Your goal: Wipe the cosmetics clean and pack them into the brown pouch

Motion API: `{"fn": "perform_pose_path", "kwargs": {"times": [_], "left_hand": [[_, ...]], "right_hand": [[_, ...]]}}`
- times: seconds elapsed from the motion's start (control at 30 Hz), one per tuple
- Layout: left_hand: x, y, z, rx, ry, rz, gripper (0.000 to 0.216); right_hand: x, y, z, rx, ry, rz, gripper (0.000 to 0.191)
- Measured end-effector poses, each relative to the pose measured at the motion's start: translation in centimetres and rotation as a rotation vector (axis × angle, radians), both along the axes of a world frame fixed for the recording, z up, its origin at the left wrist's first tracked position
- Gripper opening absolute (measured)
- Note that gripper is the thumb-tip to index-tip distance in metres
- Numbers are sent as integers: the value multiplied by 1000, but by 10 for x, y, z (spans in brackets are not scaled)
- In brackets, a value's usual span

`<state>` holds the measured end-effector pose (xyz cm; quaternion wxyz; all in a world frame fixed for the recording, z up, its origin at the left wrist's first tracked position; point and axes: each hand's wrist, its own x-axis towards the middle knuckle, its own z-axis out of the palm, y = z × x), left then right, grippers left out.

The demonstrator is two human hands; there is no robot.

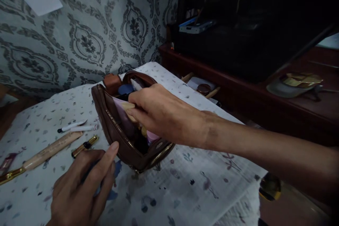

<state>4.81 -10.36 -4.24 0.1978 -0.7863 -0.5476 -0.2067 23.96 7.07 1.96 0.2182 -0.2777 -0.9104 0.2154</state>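
A brown zippered pouch (109, 127) lies unzipped on the patterned cloth. My right hand (159, 113) reaches into its mouth, fingers pinched together by a beige item (128, 106); the hand hides what the fingertips grip. Inside the pouch are a blue round item (125, 89), a grey-white tube (137, 84) and something pink (152, 137). My left hand (86, 185) hovers low at the pouch's near left side, fingers apart, the index fingertip close to its edge; I cannot tell if it touches. Near that hand lies a small gold-and-black tube (85, 146).
Left on the cloth (172, 183) are a long beige tube with a gold cap (50, 151), white pens (76, 127) and a small dark red item (8, 162). Behind stands a patterned wall (87, 42). A dark red wooden cabinet (233, 102) borders the right side, with an open drawer (202, 86).
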Motion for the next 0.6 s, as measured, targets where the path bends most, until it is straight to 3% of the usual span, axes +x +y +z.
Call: {"fn": "perform_pose_path", "kwargs": {"times": [0.17,0.4,0.6], "left_hand": [[4,2,-3,9,-41,-8,70],[13,5,-2,73,-55,-12,71],[11,2,-1,37,-37,-4,71]], "right_hand": [[-4,-1,-1,-23,-55,10,40],[-5,-1,-5,-74,-115,29,35],[-4,-1,-7,40,-123,44,30]]}}
